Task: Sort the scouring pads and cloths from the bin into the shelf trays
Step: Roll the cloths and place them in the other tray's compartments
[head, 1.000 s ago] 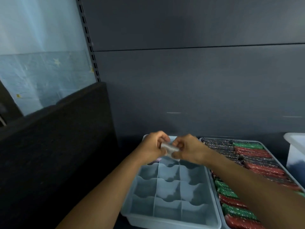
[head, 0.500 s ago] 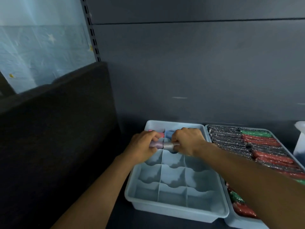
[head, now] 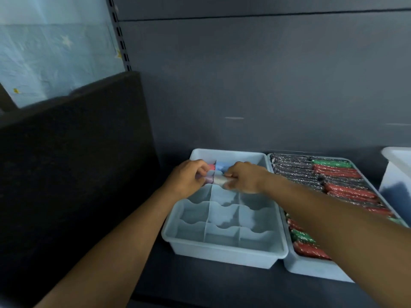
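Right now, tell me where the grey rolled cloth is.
The grey rolled cloth is mid-frame in the head view, between the left hand and right hand, over the back of the divided tray, beside a purple roll.

Bare left grip (head: 189, 177), right grip (head: 244, 177) — bare forearms (head: 133, 223)

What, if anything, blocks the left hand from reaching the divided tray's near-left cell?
Likely yes, reachable: the left hand works further back in the divided tray; the near-left cell lies open, uncovered.

dark shelf (head: 200, 290) carries 3 containers side by side: divided tray (head: 222, 255), pad-filled tray (head: 311, 268), white bin (head: 393, 174)
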Demonstrator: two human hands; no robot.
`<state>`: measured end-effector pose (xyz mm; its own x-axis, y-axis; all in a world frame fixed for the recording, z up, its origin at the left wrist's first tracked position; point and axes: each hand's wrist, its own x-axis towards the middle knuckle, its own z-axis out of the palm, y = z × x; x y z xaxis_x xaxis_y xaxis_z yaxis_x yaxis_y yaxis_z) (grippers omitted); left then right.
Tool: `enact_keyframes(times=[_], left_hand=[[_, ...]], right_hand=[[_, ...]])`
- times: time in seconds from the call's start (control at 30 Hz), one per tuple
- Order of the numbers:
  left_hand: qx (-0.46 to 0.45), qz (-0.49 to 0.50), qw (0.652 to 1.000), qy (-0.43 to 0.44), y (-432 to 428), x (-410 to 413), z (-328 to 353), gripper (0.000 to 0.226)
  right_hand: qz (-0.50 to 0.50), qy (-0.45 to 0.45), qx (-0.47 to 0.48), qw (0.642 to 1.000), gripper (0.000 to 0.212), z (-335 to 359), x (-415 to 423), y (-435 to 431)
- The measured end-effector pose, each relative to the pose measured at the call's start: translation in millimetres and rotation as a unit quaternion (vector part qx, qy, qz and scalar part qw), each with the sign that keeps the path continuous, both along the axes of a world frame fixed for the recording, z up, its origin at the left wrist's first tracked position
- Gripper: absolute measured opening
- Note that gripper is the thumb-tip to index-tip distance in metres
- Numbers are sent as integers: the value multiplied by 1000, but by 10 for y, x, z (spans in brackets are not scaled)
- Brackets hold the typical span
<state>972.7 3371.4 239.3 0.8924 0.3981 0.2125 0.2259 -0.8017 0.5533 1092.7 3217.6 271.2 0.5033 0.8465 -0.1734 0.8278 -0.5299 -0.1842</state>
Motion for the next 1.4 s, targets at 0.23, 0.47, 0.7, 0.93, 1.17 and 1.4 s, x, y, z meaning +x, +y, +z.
enact_keyframes(times=[0.23,0.47,0.7,0.93,1.17,1.4], left_hand=[[-42,75,990,-113,-716,-33,184,17],[-137,-117,975,-129,-2367,611,524,19],[-118,-213,969,-43,-3717,1273,639,34],[2,-232,972,38,-4138,1510,465,30],[-76,-221,971,57,-4168,1436,516,31],[-205,-204,957,-4,-4131,1233,493,30]], right_hand=[[13,-27,177,984,38,348,-42,-981],[-102,-37,287,952,23,558,309,-2479],[-263,-33,221,939,12,472,1004,-3801],[-280,90,-119,948,26,437,1125,-4461],[-194,76,-125,970,60,411,1174,-4541],[-176,7,44,983,9,388,1291,-4552]])
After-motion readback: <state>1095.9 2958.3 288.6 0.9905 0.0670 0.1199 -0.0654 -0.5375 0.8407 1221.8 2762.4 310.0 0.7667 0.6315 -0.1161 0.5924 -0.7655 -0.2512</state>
